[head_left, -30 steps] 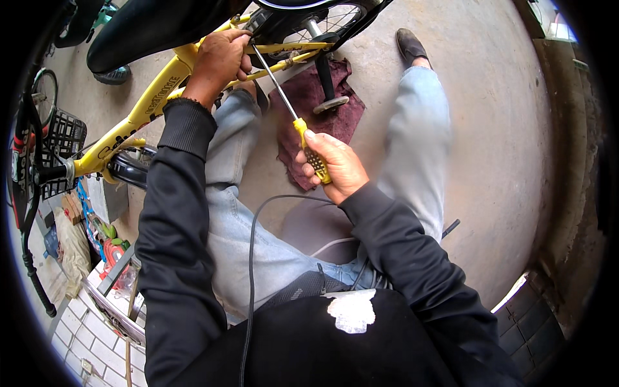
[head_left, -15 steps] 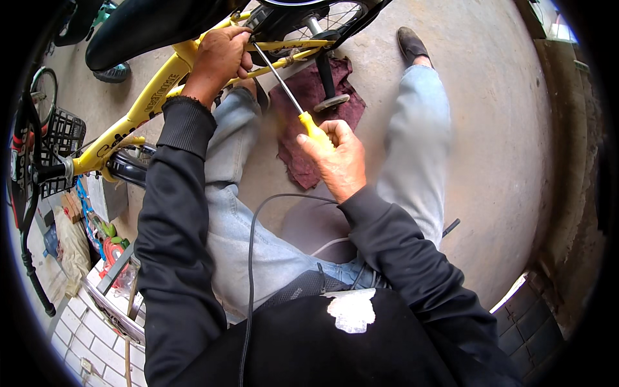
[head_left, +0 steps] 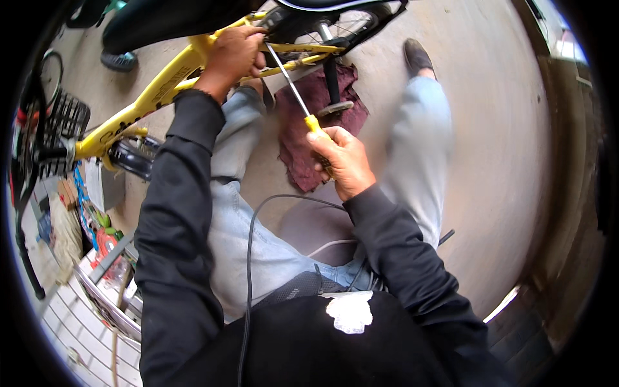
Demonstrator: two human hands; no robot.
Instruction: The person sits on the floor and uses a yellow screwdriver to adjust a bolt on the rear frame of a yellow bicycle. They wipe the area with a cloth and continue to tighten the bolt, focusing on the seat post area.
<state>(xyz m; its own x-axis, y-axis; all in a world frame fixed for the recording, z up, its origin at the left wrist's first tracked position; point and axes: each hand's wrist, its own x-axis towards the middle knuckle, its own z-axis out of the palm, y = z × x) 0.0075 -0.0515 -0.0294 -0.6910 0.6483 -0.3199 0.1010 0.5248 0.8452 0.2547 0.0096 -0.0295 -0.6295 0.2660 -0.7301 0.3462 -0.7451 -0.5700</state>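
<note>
- The right hand (head_left: 342,161) is clamped around the yellow handle of a long screwdriver (head_left: 298,97), fingers wrapped tight, with only the top of the handle showing above the fist.
- The screwdriver's thin metal shaft slants up and to the left from the fist; its tip reaches the bicycle just beside the left hand, where the exact contact point is too small to make out.
- The left hand (head_left: 235,55) is closed over a tube of the yellow bicycle frame (head_left: 151,93), gripping it from above.
- Under the shaft, a dark red rag (head_left: 303,145) lies on the concrete floor (head_left: 503,129) between the person's legs in light blue jeans.
- A black pedal (head_left: 336,108) hangs over the rag, near the screwdriver handle.
- Farther left, a black wire basket (head_left: 61,126) sits at the end of the frame.
</note>
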